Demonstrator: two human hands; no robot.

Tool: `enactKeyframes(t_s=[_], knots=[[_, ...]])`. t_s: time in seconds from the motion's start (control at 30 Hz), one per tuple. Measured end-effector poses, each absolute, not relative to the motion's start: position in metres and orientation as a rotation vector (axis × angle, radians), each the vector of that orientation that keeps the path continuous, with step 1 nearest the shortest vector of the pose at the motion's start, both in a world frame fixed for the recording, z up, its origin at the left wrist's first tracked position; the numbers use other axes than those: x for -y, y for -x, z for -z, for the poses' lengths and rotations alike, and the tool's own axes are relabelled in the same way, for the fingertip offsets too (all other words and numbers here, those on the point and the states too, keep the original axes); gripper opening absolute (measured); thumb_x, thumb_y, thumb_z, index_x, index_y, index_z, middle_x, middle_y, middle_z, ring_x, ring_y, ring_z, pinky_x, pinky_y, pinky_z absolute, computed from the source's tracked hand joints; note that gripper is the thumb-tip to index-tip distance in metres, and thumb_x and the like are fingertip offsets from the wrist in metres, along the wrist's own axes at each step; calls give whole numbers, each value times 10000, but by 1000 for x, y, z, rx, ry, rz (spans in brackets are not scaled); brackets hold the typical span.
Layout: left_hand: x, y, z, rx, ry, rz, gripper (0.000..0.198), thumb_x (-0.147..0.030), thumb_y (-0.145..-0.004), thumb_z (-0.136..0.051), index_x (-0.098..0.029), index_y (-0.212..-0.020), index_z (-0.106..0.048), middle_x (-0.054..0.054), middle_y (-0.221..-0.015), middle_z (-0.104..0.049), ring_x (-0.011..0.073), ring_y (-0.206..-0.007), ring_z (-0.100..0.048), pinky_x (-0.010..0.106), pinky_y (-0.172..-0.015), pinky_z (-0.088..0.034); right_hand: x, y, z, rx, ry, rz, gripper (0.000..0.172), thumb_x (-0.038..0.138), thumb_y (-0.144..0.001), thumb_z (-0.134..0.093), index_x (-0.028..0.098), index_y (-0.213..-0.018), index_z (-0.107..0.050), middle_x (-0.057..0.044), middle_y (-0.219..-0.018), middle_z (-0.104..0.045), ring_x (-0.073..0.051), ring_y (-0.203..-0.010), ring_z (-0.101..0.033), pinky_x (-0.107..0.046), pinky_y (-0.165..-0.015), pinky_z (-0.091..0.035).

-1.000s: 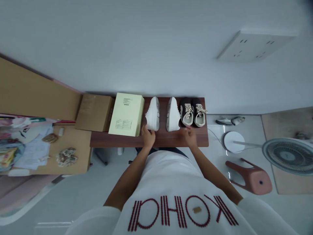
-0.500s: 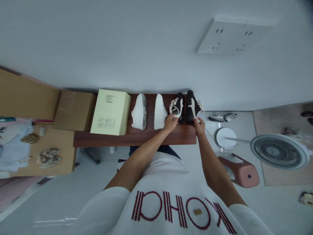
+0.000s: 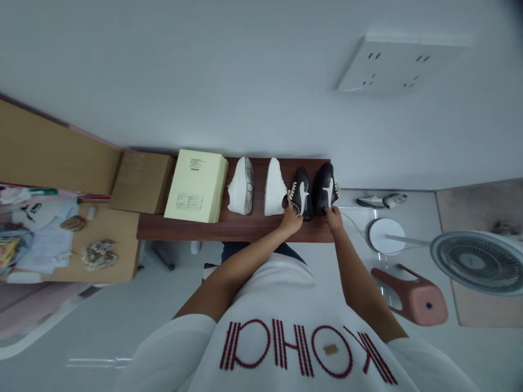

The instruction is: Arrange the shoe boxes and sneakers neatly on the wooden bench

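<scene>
L hand grips L dark shoe, R hand R dark shoe, fingers curled in, both tipped at desk R end (on/just above, can't tell), unreleased; 2 white shoes already down, untouched.

Narrow reddish-brown wooden surface. Left to right: cardboard box; pale yellow box; two white shoes, well apart, the left tipped, its grey sole facing right; at the right end, two black shoes.
</scene>
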State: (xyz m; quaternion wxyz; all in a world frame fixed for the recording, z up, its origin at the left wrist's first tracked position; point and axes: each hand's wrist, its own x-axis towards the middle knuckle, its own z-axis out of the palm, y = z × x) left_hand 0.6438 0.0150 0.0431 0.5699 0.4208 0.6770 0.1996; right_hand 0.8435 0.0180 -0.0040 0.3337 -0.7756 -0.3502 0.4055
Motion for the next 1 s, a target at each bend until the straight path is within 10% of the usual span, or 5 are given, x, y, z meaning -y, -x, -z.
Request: enactKeyframes(t_s=[0.27,0.57,0.83,1.0], knots=[[31,-494,-76,-1476,-950,-585,397,-235,-888,-615,-179,-1274,-689,154,-1311,-733,285,-1188,-708,450,-1111,-500,10,-796,-32,1590,2061,-363,618,523,-913,-562,105,-1369,-575,-298,-1586,-390,-429,-1502,-377,-661,-1184,-356],[87,-301,-94,-1905,-496,-988,309,-273,-921,-622,-210,-1214,-700,126,-1289,-744,260,-1099,-743,457,-1051,-547,-7,-613,-48,2307,1811,-467,580,367,-923,-535,192,-1474,-568,-192,-1717,-285,-487,-1570,-230,-717,-1155,-340],[63,-126,-91,-2286,-774,-1102,417,-196,-836,-669,-186,-1253,-665,161,-1419,-662,308,-1403,-567,472,-1228,-388,-3,-464,-52,2351,1594,-262,599,384,-970,-539,168,-1528,-524,-212,-1742,-228,-478,-1585,-220,-683,-1180,-327],[24,-68,-86,-2240,-968,-994,465,-186,-831,-654,-138,-1293,-649,201,-1440,-635,338,-1425,-538,473,-1251,-347,18,-367,-32,2699,1569,-360,858,437,-873,-734,257,-1636,-386,-163,-1764,-203,-494,-1601,-165,-737,-1208,-224]])
